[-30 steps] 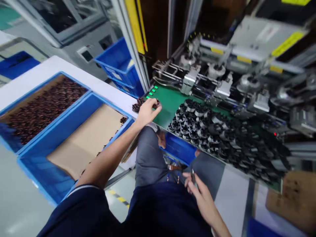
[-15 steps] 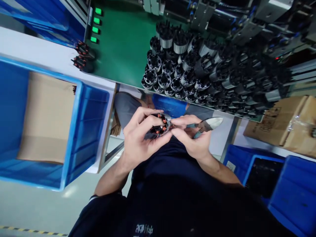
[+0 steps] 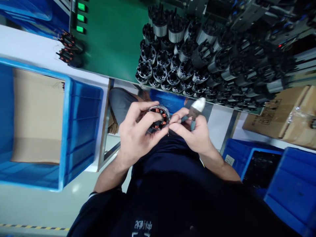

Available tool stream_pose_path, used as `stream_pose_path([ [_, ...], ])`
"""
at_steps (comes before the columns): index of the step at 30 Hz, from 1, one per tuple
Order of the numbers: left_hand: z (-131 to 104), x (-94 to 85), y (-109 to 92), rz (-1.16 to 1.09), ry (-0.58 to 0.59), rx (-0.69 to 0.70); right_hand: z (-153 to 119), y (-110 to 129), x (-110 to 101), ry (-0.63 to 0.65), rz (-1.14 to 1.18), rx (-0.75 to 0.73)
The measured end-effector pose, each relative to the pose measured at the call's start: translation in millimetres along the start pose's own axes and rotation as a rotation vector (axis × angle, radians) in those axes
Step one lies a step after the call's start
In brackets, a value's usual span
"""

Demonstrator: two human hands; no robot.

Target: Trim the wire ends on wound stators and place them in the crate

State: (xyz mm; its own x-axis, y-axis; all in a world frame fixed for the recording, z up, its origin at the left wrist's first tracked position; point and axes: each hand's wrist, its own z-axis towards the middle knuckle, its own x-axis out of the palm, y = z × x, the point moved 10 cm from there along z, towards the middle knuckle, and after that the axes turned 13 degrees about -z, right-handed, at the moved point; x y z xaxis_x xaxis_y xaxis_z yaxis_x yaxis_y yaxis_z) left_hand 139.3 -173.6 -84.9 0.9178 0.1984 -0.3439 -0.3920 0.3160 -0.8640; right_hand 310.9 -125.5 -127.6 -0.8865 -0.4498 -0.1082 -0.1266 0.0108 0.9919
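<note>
My left hand (image 3: 138, 136) grips a motor stator (image 3: 165, 115) with copper windings, fingers and thumb wrapped round its rim and its open end turned up. At the stator's right edge, my right hand (image 3: 195, 133) pinches a thin wire end between thumb and forefinger. The same hand also holds, against its other fingers, a small cutter-like tool (image 3: 197, 106) with teal handles, its silver pointed head sticking up and away from the stator. Both hands are over my lap, in front of the bench edge. The fingers partly hide the wire.
Stacked unwound stator cores (image 3: 172, 77) crowd the green bench (image 3: 108, 39) up to its front edge. Wound stators (image 3: 70, 56) stand at its left corner. A blue bin (image 3: 82, 121) lined with cardboard is at left; a carton (image 3: 274, 112) and blue bins (image 3: 291, 191) are at right.
The stator has tilted so its open end faces up more. My right hand has turned, swinging the tool's head from pointing right to pointing up. The whole view has shifted slightly.
</note>
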Motion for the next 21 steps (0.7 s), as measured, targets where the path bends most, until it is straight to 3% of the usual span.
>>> stream_pose_path([
  [3,-3.2,-14.4,13.6,0.061,-0.075,-0.003,-4.3,-22.2,14.8,0.261,0.126,0.226],
  [6,-5.3,-21.1,30.4,-0.035,-0.126,-0.045,-10.9,-23.6,21.5,0.367,0.430,0.300],
  [9,-9.0,-6.1,45.8,-0.412,-0.144,-0.162,-11.7,-5.0,26.6,0.424,0.741,0.235],
  [12,-16.9,22.1,55.5,-0.834,-0.205,-0.348,-13.1,2.8,28.6,0.433,0.800,0.219],
  [15,-23.4,40.9,58.7,-1.003,-0.292,-0.492,-17.5,-10.5,14.1,0.287,0.593,0.238],
  [18,-23.6,35.8,60.7,-0.951,-0.400,-0.492,-28.3,-15.6,-12.6,0.075,0.169,0.139],
  [21,-22.0,26.9,61.4,-0.868,-0.441,-0.432,-41.5,-3.3,-5.5,0.088,-0.224,-0.007],
])
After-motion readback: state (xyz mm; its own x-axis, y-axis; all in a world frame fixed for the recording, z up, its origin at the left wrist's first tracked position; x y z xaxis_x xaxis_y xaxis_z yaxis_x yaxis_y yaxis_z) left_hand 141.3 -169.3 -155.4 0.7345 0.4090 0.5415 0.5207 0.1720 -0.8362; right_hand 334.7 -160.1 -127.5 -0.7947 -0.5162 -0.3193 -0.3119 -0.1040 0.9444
